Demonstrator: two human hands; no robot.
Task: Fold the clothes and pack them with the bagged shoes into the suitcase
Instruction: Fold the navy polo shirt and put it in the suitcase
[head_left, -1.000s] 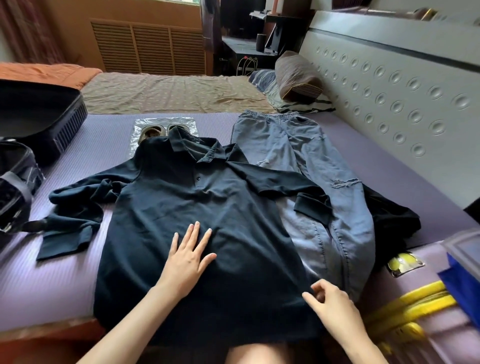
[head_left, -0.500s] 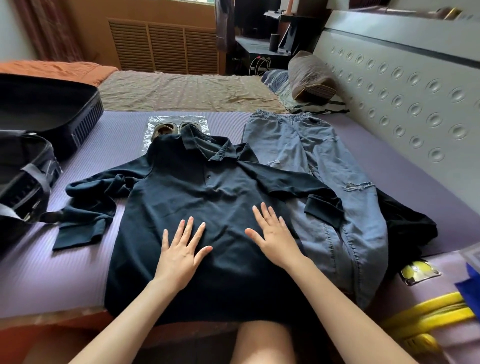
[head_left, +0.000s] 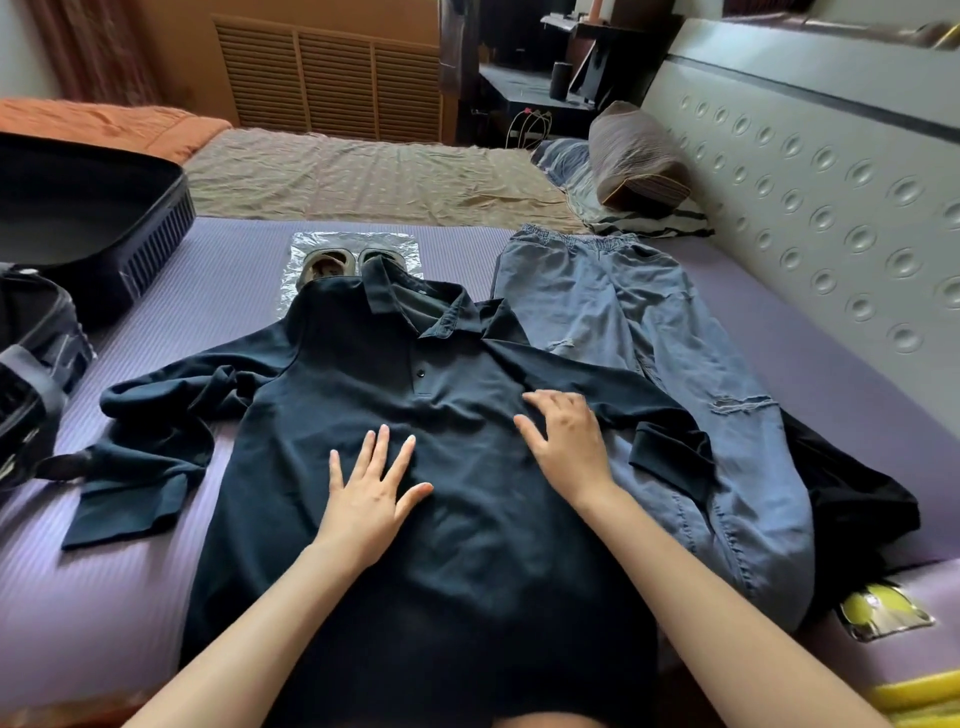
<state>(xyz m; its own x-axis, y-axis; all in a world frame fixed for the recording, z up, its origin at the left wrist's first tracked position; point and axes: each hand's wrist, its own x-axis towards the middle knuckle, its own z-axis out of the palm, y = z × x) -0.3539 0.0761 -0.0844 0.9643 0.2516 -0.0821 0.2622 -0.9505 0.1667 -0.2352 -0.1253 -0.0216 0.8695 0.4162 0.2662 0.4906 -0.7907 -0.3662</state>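
Observation:
A dark navy long-sleeved polo shirt (head_left: 457, 519) lies face up on the purple mat (head_left: 104, 597). My left hand (head_left: 371, 493) presses flat on its chest, fingers spread. My right hand (head_left: 566, 441) rests flat further up, near the right shoulder. Blue jeans (head_left: 649, 332) lie spread out to the right, partly under the shirt's right sleeve. Shoes in a clear plastic bag (head_left: 332, 260) sit beyond the collar, half covered by it. The open black suitcase (head_left: 88, 218) stands at the left edge.
A black garment (head_left: 852, 499) lies under the jeans at the right. A padded headboard (head_left: 831, 208) runs along the right side, with a pillow (head_left: 634, 156) at its far end. A yellow-trimmed item (head_left: 883, 613) sits at the lower right.
My right hand left the shirt's lower hem, landed flat on the shirt's middle, then slid up toward the right shoulder. My left hand stayed pressed on the chest.

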